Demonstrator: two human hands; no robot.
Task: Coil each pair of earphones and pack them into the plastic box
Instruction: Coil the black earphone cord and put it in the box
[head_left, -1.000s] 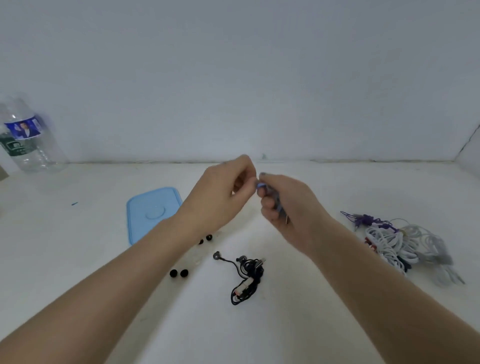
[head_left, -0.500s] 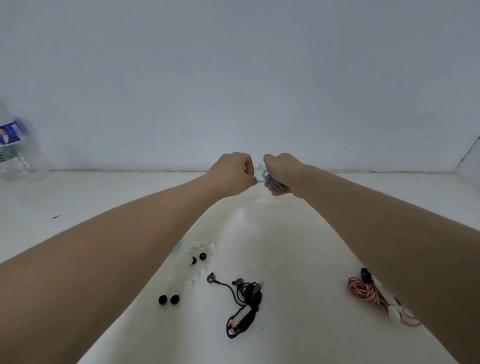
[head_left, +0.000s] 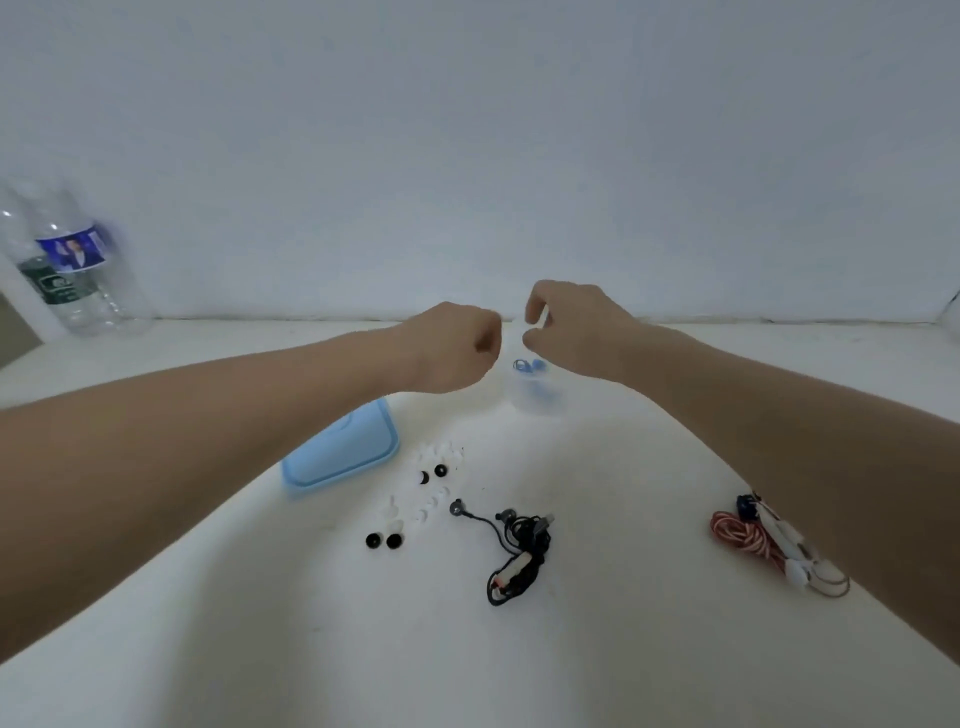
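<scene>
Both of my arms reach out over the white table. My left hand is curled into a fist with nothing visible in it. My right hand hovers just above a small clear plastic box, its thumb and forefinger apart and empty. A blue coiled pair of earphones lies in the box's mouth below the right hand's fingers. Black earphones lie bundled on the table nearer to me. A red-and-white pair lies beside my right forearm, partly hidden by it.
The box's light blue lid lies by my left forearm. Loose black ear tips and white ear tips are scattered between the lid and the black earphones. A clear water bottle stands at the far left by the wall.
Both hands held the blue earphones together and moved them away from me. Now the hands have parted, and the blue earphones lie in the clear box.
</scene>
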